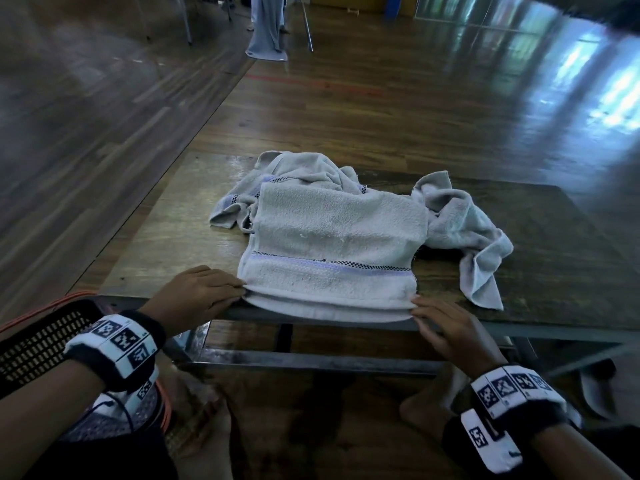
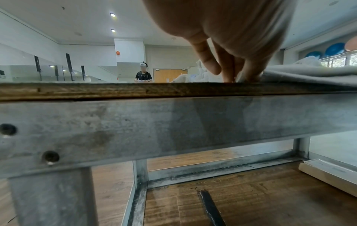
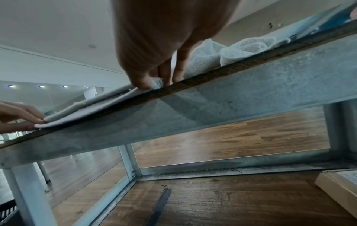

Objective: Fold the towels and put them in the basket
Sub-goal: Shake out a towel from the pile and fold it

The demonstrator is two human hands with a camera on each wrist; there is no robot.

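A pale grey towel (image 1: 332, 251) with a lilac stripe lies folded in half on the low wooden table (image 1: 173, 244), its doubled edge hanging slightly over the near side. My left hand (image 1: 242, 289) pinches its near left corner, which also shows in the left wrist view (image 2: 239, 78). My right hand (image 1: 415, 306) pinches the near right corner between thumb and fingers (image 3: 156, 84). Two more towels lie crumpled behind it, one at the back (image 1: 304, 171) and one at the right (image 1: 467, 230). A black mesh basket (image 1: 38, 337) stands on the floor at my lower left.
The table has a metal frame (image 2: 173, 125) with a lower wooden shelf holding a flat light box (image 2: 328, 175). An orange cable (image 1: 34, 313) runs by the basket. A person with a headset (image 2: 143, 75) stands far across the room. Chair legs (image 1: 306, 29) stand beyond the table.
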